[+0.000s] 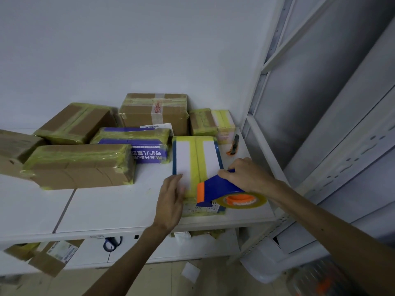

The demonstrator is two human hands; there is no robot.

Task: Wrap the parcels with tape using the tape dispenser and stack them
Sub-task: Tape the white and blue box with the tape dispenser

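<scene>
A white parcel with blue edges (209,154) lies on the white table (111,206), with yellow tape running along its top. My right hand (243,174) grips the blue and orange tape dispenser (220,189), whose front sits on the parcel's near end. Its yellow tape roll (241,200) hangs just right of the parcel. My left hand (171,199) lies flat with straight fingers on the parcel's near left corner.
Several taped parcels fill the back of the table: brown boxes (79,165) (154,112) (79,122), a purple one (139,144) and a small one (203,122). An orange utility knife (234,147) lies by the wall. Metal shelving (320,103) stands right. Scissors (112,243) and boxes sit below.
</scene>
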